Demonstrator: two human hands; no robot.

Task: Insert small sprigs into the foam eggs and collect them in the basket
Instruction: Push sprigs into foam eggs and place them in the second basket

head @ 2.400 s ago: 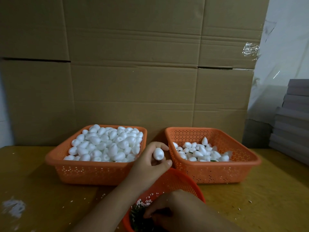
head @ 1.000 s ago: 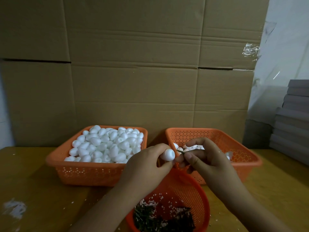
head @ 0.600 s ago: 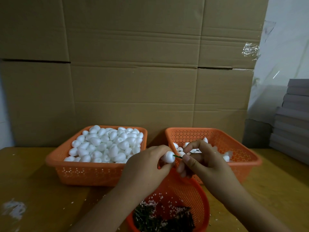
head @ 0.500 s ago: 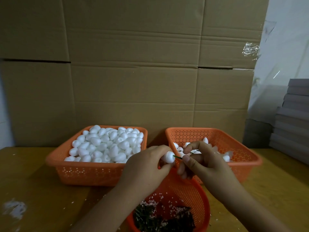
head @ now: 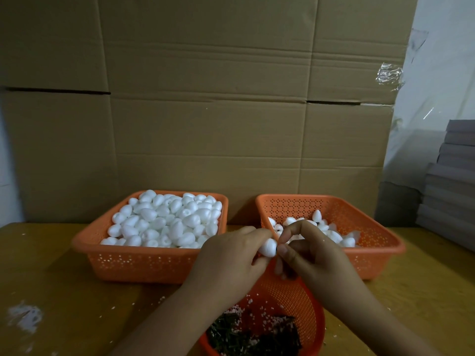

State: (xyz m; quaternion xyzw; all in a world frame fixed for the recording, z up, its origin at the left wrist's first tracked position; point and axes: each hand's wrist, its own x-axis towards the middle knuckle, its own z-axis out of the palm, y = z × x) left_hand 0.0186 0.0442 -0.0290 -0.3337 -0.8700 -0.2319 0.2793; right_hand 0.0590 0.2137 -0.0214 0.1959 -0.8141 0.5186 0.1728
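Left hand (head: 226, 263) gripping foam egg (head: 267, 247), right hand (head: 312, 258) pinching at it

The worktop (head: 51, 283) is brown wood. Three orange baskets sit on it. The left basket (head: 144, 263) is behind and to the left of the left grip (head: 231, 263) and is heaped with white foam eggs (head: 164, 219). The right basket (head: 375, 247) is just behind the right grip (head: 316, 260) and holds only a few eggs. The round basket (head: 303, 304) is right under both grips and has dark sprigs (head: 252, 337) inside. White crumbs (head: 24, 317) lie far to the left of the left grip.
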